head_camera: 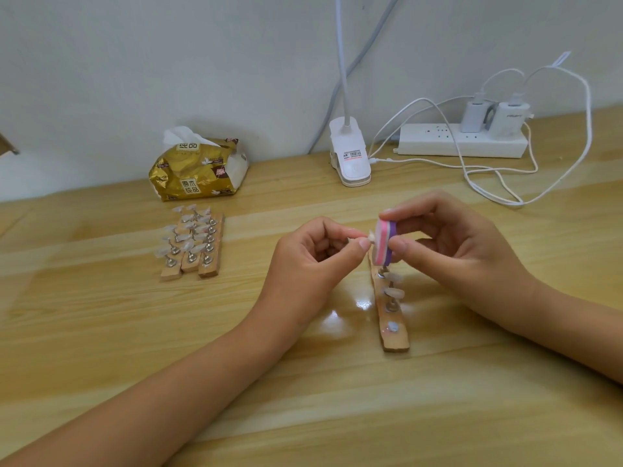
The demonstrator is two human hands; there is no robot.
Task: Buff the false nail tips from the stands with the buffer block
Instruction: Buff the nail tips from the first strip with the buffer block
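Note:
My left hand (313, 254) pinches a small clear false nail tip (371, 238) between thumb and forefinger. My right hand (448, 241) grips a pink, white and purple buffer block (383, 243), its face against the tip. Below them a wooden stand (391, 318) lies on the table with two nail tips on metal pegs and bare magnets near its front end. Three more wooden stands (192, 244), side by side and full of nail tips, lie to the left.
A gold tissue pack (199, 171) sits behind the three stands. A white clip lamp (350, 153) stands at the back centre. A white power strip (462, 141) with two chargers and looping white cables (499, 183) occupies the back right.

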